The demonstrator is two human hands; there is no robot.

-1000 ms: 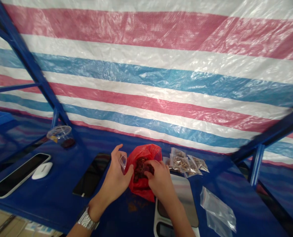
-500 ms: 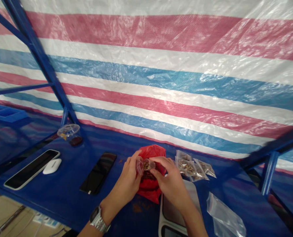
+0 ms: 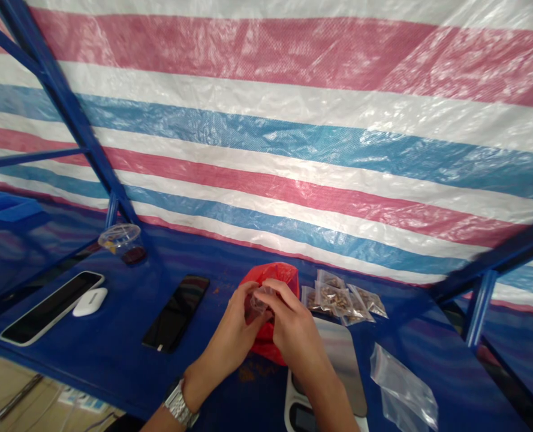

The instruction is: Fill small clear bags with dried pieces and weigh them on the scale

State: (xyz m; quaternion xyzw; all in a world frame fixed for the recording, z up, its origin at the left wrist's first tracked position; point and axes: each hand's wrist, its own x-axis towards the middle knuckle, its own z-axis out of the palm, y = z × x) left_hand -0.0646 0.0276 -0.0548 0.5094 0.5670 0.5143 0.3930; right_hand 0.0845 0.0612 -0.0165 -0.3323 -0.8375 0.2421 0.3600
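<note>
Above a red plastic bag (image 3: 289, 275), both hands are close together. My left hand (image 3: 234, 327) is closed on a small clear plastic bag, mostly hidden by the fingers. My right hand (image 3: 295, 327) grips a small clear cup (image 3: 261, 296), tipped toward the left hand at the small bag's mouth. The cup's contents cannot be made out now. Under my right forearm lies a kitchen scale (image 3: 345, 360) with a metal plate. Filled zip bags (image 3: 337, 298) of brown bits are piled just beyond it.
Flat clear zip bags (image 3: 403, 384) lie right of the scale. To the left are a black phone (image 3: 176, 313), a white-edged phone (image 3: 50, 309), a white earbud case (image 3: 90, 302) and a clear tub (image 3: 125, 240) with dark contents. Blue frame posts (image 3: 481, 306) stand at the table's sides.
My right hand has turned the cup over toward the small bag, and the brown bits seen in it before no longer show. The view has shifted slightly.
</note>
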